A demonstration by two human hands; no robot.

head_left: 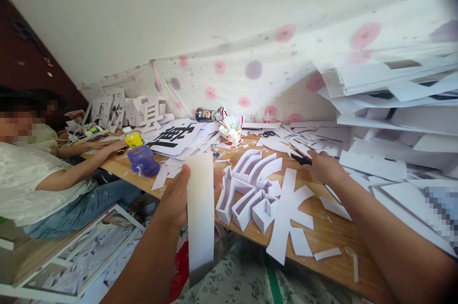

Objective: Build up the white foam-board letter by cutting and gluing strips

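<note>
A long white strip [200, 213] stands upright in my left hand [179, 194], the thumb on its near face and fingertips showing past its right edge. At the right, my right hand [322, 165] is closed on a dark, thin tool [301, 159], held low over white scraps; its exact kind is hard to make out. Between my hands lies a white character shape [286, 213] on the wooden table [339, 270]. Its left part carries raised thin walls [243, 213], while the right part is flat.
Behind are a paper tub [231, 136], black scissors [268, 134] and a dark can [205, 114]. A purple holder [143, 161] and yellow bottle [133, 139] stand left, near a seated person [32, 175]. White sheets [400, 118] pile up at the right.
</note>
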